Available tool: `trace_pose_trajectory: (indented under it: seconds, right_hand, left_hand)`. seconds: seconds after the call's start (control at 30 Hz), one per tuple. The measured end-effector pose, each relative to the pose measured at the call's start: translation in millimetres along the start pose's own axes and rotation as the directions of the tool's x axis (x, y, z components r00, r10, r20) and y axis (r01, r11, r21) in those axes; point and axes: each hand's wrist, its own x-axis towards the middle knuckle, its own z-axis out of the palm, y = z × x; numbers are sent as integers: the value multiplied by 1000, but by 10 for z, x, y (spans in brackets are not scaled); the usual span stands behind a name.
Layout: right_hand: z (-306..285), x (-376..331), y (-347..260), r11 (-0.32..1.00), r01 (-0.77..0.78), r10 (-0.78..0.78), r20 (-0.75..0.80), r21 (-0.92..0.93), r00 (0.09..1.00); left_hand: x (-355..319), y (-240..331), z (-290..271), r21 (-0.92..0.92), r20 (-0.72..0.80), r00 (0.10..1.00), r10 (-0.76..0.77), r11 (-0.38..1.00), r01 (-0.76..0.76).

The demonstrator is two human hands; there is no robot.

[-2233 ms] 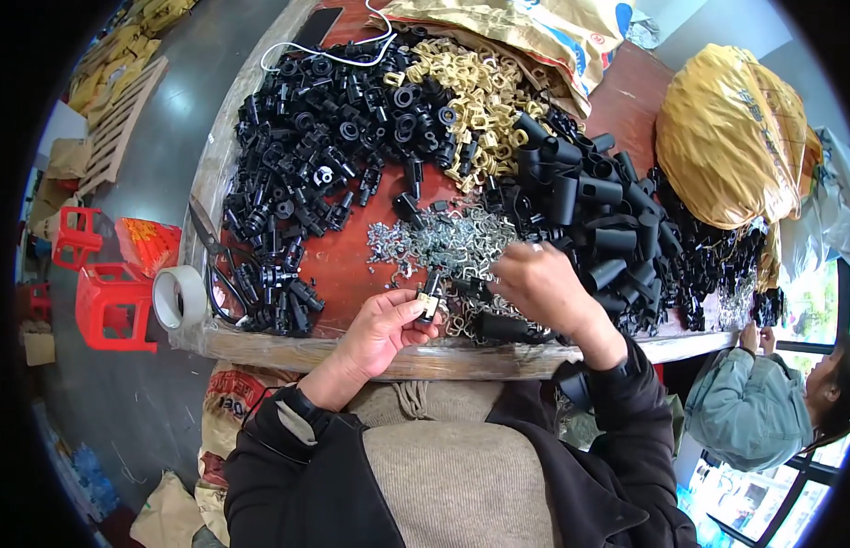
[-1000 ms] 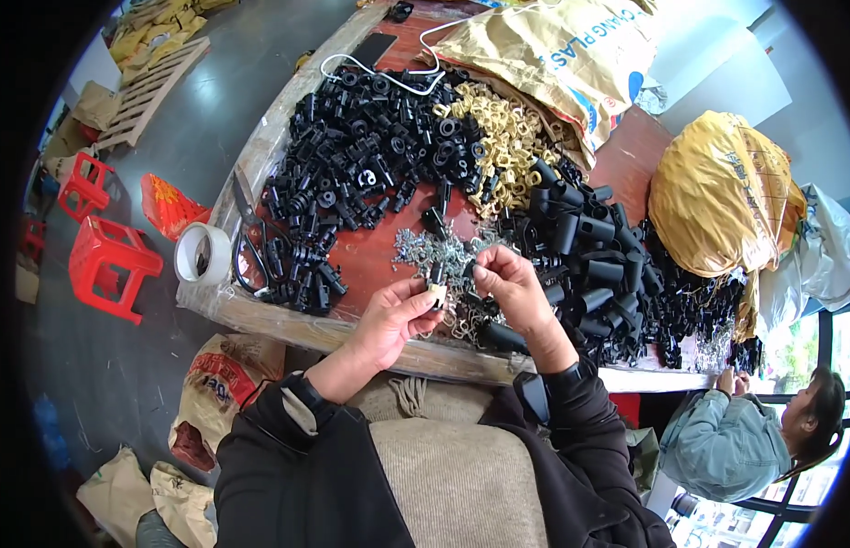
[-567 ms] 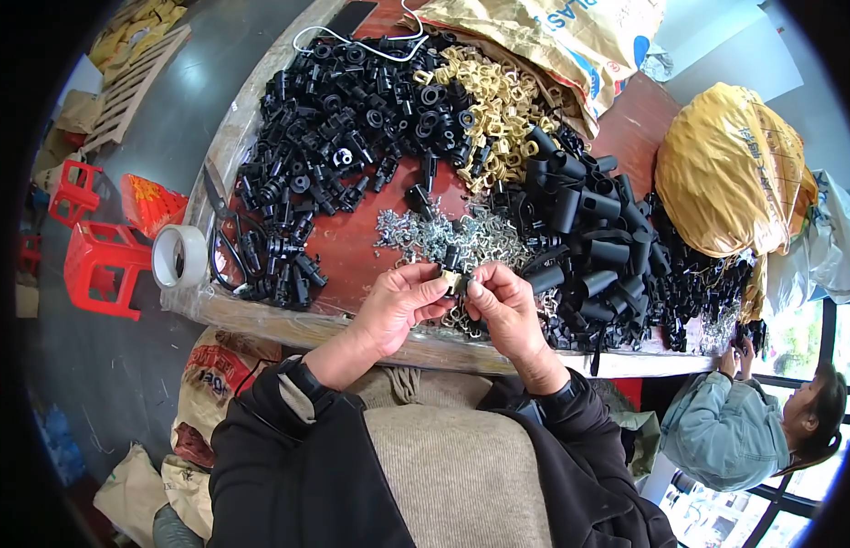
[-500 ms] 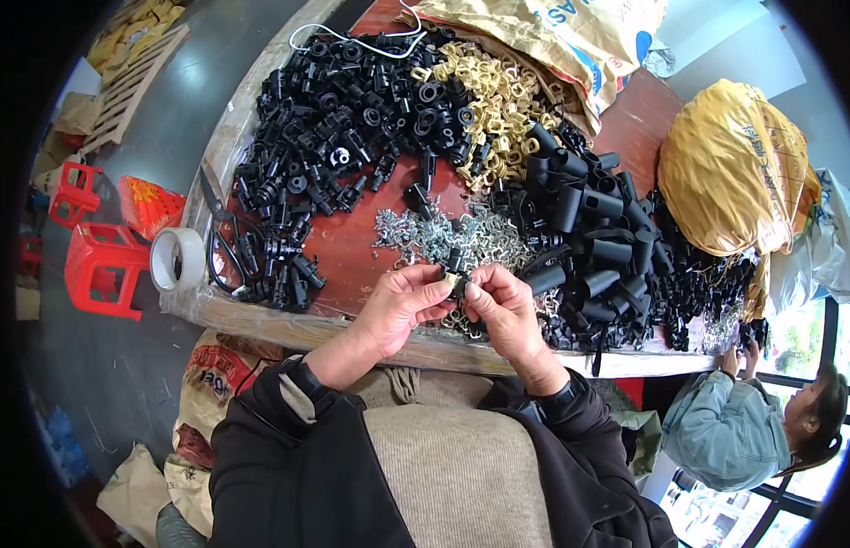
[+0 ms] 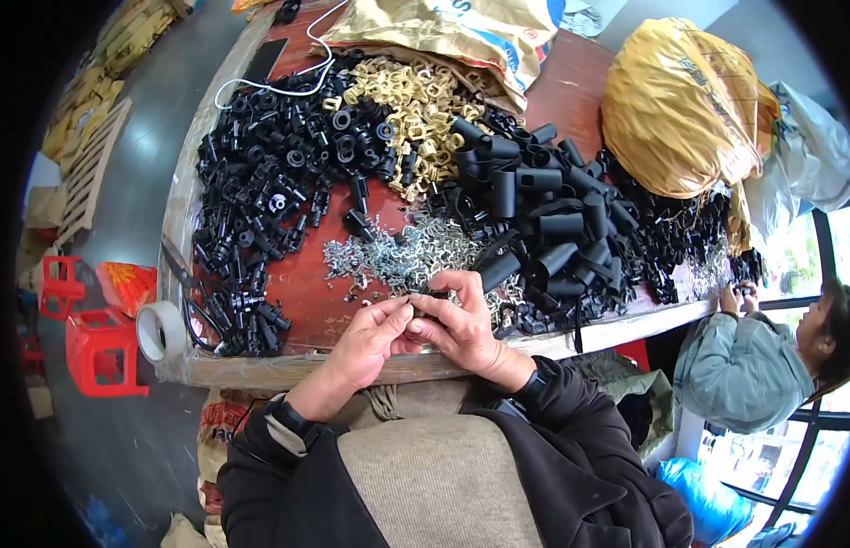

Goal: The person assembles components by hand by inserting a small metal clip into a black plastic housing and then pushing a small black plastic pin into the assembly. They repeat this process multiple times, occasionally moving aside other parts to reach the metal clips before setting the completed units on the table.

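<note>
My left hand (image 5: 368,343) and my right hand (image 5: 460,327) meet just above the near edge of the table, fingertips pinched together. Between them is a small black plastic part, mostly hidden by the fingers. Beyond the hands lies a heap of small silvery metal pieces (image 5: 388,258). A large pile of black plastic fittings (image 5: 261,183) spreads over the left side. Gold-coloured clips (image 5: 414,110) are heaped at the back middle. To the right of my hands lie black tube-shaped sleeves (image 5: 562,224).
Scissors (image 5: 183,274) and a tape roll (image 5: 162,331) sit at the table's left corner. Sacks (image 5: 461,41) and a yellow bag (image 5: 681,110) stand at the back. Red stools (image 5: 105,352) are on the floor at left. A person (image 5: 745,365) works at right.
The view has shifted, so the table sits further left and lower. My right fingers have moved over the black part, which showed a gold-coloured piece before and is now mostly covered.
</note>
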Motion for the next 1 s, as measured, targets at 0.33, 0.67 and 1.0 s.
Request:
trace_pose_trajectory:
  seconds: [0.33, 0.67, 1.0]
  right_hand:
    - [-519, 434, 553, 749, -114, 24, -146, -652, 989]
    - [-523, 493, 813, 717, -65, 108, 18, -694, 994]
    - [-529, 356, 40, 737, -618, 384, 583, 273, 716]
  left_hand:
    - [77, -35, -223, 99, 85, 992, 90, 990, -98]
    - [166, 94, -262, -2, -67, 981, 183, 983, -184]
    - [-54, 296, -128, 271, 123, 992, 32, 960, -65]
